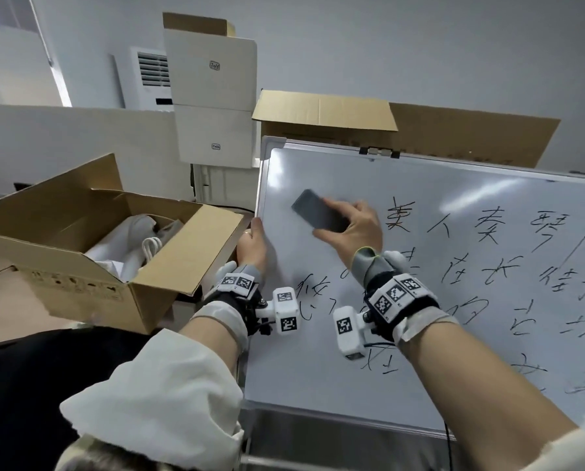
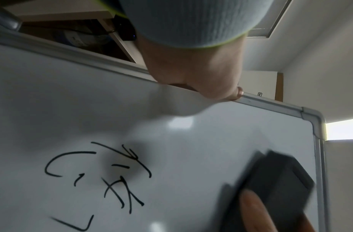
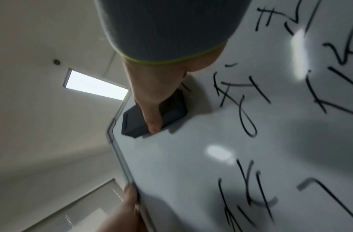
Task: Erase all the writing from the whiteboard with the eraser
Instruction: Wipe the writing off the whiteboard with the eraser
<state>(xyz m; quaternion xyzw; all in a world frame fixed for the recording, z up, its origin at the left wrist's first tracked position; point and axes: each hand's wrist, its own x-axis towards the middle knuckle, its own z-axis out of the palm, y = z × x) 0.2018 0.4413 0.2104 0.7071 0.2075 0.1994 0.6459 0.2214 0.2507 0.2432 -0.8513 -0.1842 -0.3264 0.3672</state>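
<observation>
A whiteboard point(image 1: 318, 368) with a metal frame leans in front of me, covered in black handwritten characters point(image 1: 488, 266) on its middle and right. Its upper left area is wiped blank. My right hand point(image 1: 355, 226) grips a dark grey eraser point(image 1: 318, 212) and presses it flat on the board near the top left corner; the eraser point(image 3: 150, 116) lies close to the frame corner in the right wrist view, and it point(image 2: 276, 185) is blurred in the left wrist view. My left hand point(image 1: 253, 243) holds the board's left edge, its fingers behind the frame.
An open cardboard box point(image 1: 90, 243) with white packing and a cable stands left of the board. More cardboard boxes point(image 1: 325, 113) and stacked white cartons point(image 1: 213, 96) are behind it. A white air unit point(image 1: 148, 79) stands at the wall.
</observation>
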